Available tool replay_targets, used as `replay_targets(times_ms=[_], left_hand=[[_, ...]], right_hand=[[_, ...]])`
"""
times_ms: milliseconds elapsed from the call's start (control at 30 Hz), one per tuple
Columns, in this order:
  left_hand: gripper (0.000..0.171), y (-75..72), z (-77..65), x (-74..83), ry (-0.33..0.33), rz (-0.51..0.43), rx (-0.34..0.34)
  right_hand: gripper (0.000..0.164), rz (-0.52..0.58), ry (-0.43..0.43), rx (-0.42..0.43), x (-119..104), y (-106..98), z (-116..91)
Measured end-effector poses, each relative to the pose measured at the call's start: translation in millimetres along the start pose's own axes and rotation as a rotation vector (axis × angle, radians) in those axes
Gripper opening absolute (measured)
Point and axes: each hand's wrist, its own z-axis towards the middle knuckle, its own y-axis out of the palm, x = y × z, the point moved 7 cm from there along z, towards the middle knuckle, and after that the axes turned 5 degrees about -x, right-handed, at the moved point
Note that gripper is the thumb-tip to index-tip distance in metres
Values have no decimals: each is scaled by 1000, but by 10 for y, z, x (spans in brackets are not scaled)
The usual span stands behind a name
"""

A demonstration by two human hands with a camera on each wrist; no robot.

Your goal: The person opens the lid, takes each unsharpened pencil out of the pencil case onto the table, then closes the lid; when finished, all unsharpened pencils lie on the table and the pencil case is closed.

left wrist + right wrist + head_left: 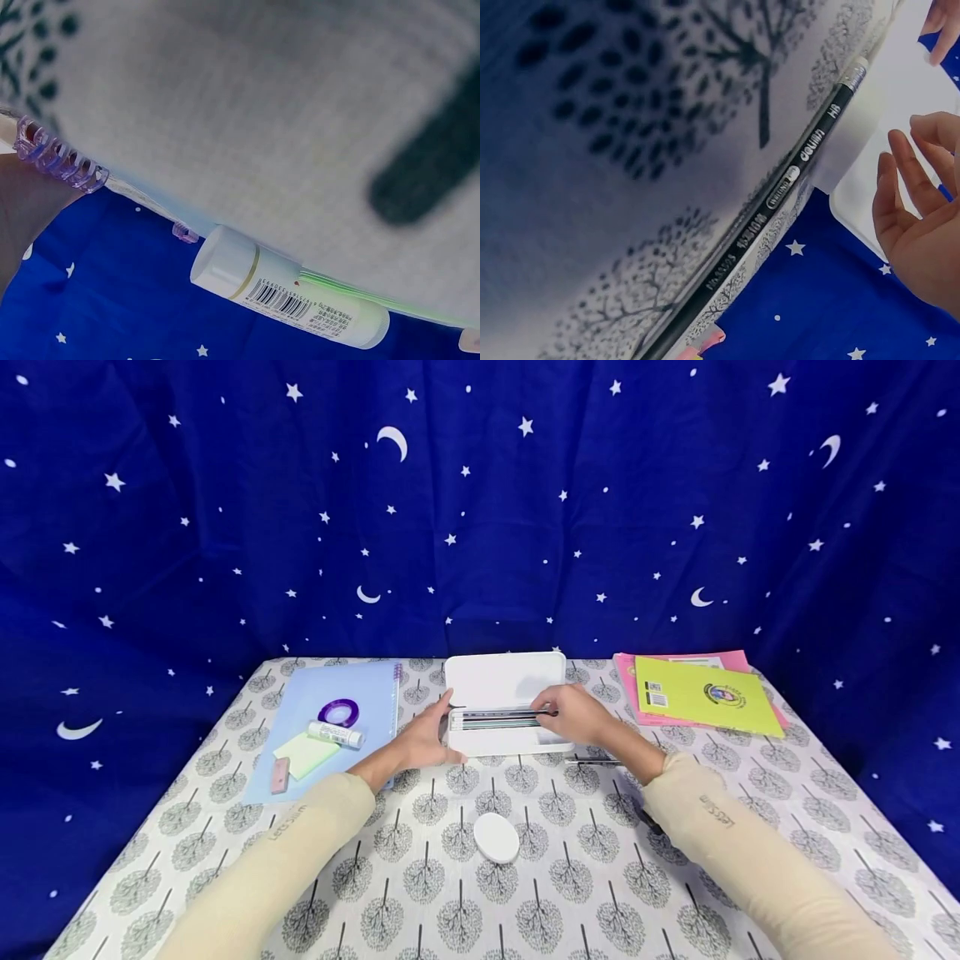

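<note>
A white pencil case (510, 747) lies with its lid (504, 680) raised at the back and several pencils (495, 721) lying lengthwise inside. My left hand (423, 739) holds the case's left end, thumb at the front corner and fingers toward the back. Over the right part of the case, my right hand (576, 714) pinches a dark pencil (549, 712) near its end. Curled fingers of that hand show at the right of the right wrist view. On the cloth in front of the case lies a black HB pencil (780, 195), partly under the right forearm.
At left, a blue spiral notebook (300, 693) carries purple tape (339, 713), a glue stick (335, 734), green sticky notes (306, 755) and a pink eraser (280, 775). Yellow (697, 693) and pink booklets (626, 681) lie at right. A white oval object (497, 838) sits in front.
</note>
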Motion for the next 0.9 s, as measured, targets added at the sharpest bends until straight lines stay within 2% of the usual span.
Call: replay_targets(times_ms=[233,600,900], left_hand=[[130,8,5,3,3,-2,-5],[131,17,-18,-8,-4,8,3],[131,14,-6,20,17,7,4]], right_hand=[[22,-39,-8,11,24,34,27],[22,-65,0,-38,64,111,65],[24,-80,46,-58,113,120,98]])
